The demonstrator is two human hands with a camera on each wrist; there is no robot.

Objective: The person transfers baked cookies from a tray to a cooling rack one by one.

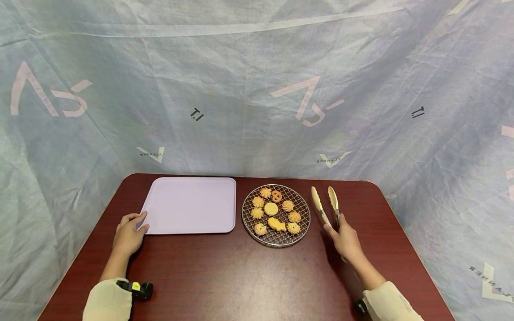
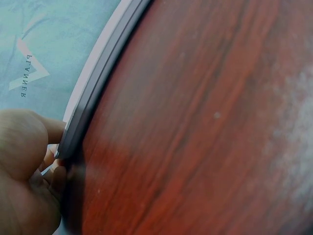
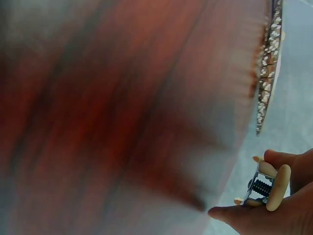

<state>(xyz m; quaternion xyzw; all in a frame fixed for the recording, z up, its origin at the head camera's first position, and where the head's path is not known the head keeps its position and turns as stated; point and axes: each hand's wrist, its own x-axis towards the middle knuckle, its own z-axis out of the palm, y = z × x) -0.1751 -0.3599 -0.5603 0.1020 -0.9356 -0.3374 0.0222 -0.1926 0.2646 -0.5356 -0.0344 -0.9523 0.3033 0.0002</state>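
A pale lilac tray (image 1: pixel 190 205) lies at the left of the table. My left hand (image 1: pixel 129 234) pinches its near left corner, thumb on top; in the left wrist view the tray's edge (image 2: pixel 93 83) runs between thumb and fingers. To the right, my right hand (image 1: pixel 346 238) grips a pair of tongs (image 1: pixel 321 209) with cream tips, spread apart and pointing away from me. The right wrist view shows the tongs' spring end (image 3: pixel 264 186) between thumb and fingers. Between the hands stands a round wire rack (image 1: pixel 277 240) bearing several cookies (image 1: pixel 271 209), one fish-shaped (image 1: pixel 276 224), and a pretzel (image 1: pixel 276 196).
The dark red wooden table (image 1: pixel 241 276) has rounded far corners. Grey printed cloth (image 1: pixel 249 89) hangs close behind it and along both sides. A black wrist camera (image 1: pixel 140 290) sits at my left cuff.
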